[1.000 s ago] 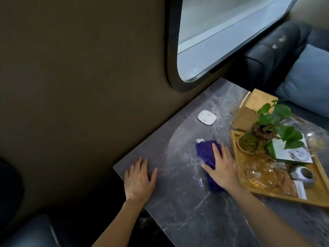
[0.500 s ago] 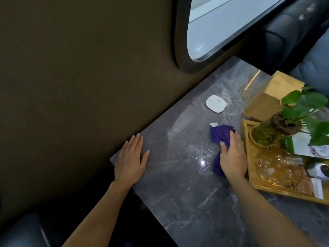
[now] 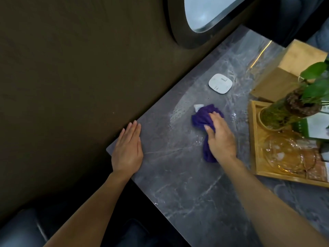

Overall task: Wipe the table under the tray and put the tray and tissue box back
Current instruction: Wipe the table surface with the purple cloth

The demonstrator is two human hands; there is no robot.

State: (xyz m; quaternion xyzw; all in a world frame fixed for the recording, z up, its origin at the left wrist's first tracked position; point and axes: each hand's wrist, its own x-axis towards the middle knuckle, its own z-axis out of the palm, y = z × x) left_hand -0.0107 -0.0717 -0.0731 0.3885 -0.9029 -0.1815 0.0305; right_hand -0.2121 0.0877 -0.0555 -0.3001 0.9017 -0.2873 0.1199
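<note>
My right hand presses a purple cloth flat on the grey marble table, with wet streaks around it. A wooden tray sits to the right of the cloth, holding a plant in a glass vase, a glass dish and cards. Behind the tray stands a wooden tissue box. My left hand lies flat on the table's left corner, fingers together, holding nothing.
A white square pad lies on the table beyond the cloth. A small white paper scrap peeks out at the cloth's far edge. A dark wall runs along the table's left side, with a rounded window above. Dark seats surround the table.
My right hand and the cloth have slid a little left, away from the tray. The left hand's fingers have drawn together. The head camera has tilted down and shifted left.
</note>
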